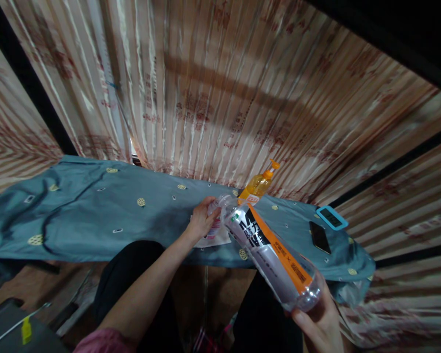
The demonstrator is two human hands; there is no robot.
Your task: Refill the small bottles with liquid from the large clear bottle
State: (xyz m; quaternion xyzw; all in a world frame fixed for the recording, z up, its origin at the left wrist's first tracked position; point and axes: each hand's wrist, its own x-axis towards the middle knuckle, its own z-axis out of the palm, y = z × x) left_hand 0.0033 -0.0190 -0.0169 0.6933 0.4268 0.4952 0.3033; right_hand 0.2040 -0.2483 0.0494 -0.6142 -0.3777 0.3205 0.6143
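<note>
Our right hand fingers clamp the base of the clear plastic bottle with the orange-and-silver label, tilted neck-down toward a small clear container — pinched steady by our left hand over the blue cloth-covered table.

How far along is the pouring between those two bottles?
Done: the large bottle is tipped mouth-to-mouth with the small bottle. In hand: right hand holds its base, left hand steadies the small one. Left: fill level unreadable; the orange bottle stands untouched.
</note>
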